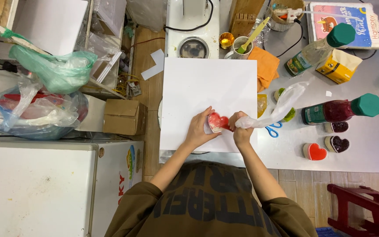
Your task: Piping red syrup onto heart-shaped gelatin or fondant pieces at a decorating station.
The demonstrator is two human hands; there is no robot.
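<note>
Heart-shaped red mould [218, 121] sits on the square white board [209, 87] that lies on our grey counter [365, 145]. Our left hand [198, 129] cups the mould's left edge, fingers curled against it. Our right hand [241, 127] is clenched around the neck of a clear plastic piping bag [277, 109], its tip touching the mould. To the right stand a dark red bottle with a green cap [343, 109], blue-handled scissors [273, 128] and two more filled heart moulds [325, 148].
</note>
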